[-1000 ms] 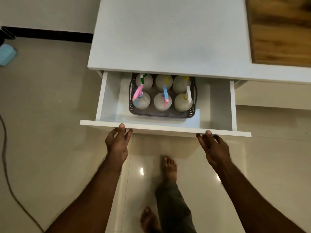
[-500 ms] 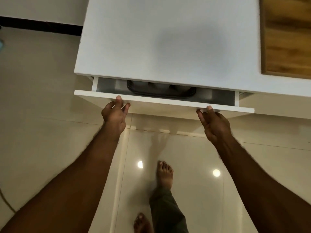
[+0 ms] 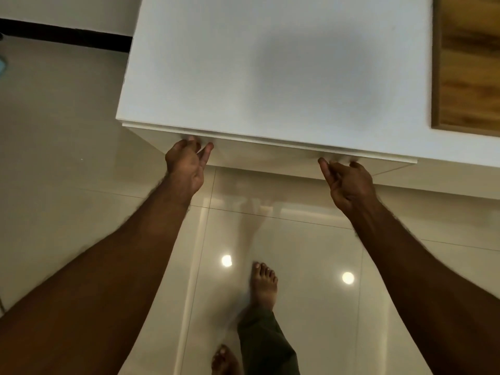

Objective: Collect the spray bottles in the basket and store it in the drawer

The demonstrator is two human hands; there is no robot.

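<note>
Fingers point(image 3: 208, 148) of the left hand point(image 3: 186, 165) are spread loosely against the drawer point(image 3: 259, 154) front, gripping nothing; the right hand point(image 3: 349, 180) half-curls at its top edge (fingertips blurred), and the drawer sits flush under the white top point(image 3: 270, 71)

White tabletop point(image 3: 270, 63) below me, bare across its visible surface, faint grey shadow near middle. Wood-grain panel point(image 3: 468, 60) set flush along its right edge. Drawer front point(image 3: 270, 155) sits closed under table's near edge. Glossy cream tiled floor point(image 3: 67, 158) beneath, two bright light reflections on tiles; my bare feet point(image 3: 263, 285) stand on it.
</note>
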